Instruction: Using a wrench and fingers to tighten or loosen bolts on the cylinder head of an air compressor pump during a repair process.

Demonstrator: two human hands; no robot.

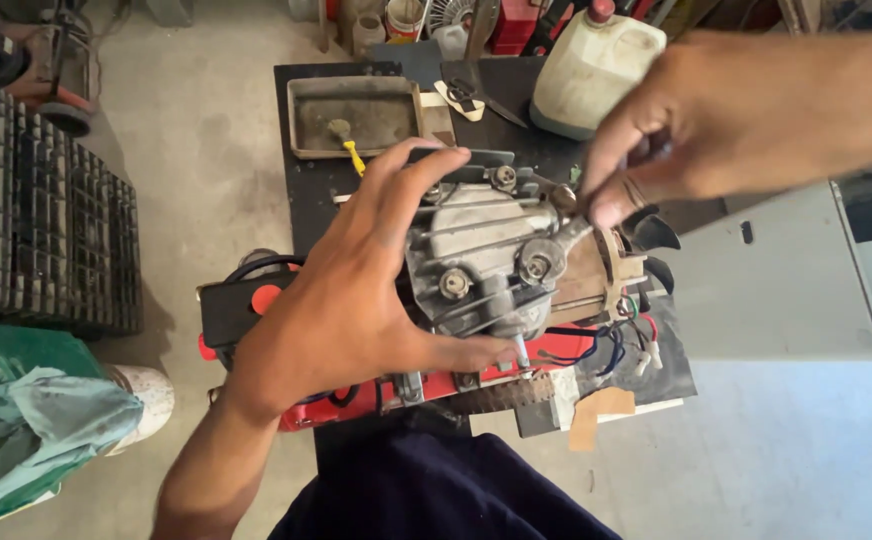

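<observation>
Engine (486, 265), grey cast metal with bolts on its finned head, sits on a red frame (376, 395) atop the dark workbench (301, 190). Left hand (356, 300) is spread wide over the engine's side, thumb underneath. Right hand (676, 130) pinches a spanner (556, 245) whose ring end sits on a bolt (539, 263)

Engine (486, 260) on bench (301, 200); tray (356, 115), jug (591, 70) behind.
</observation>
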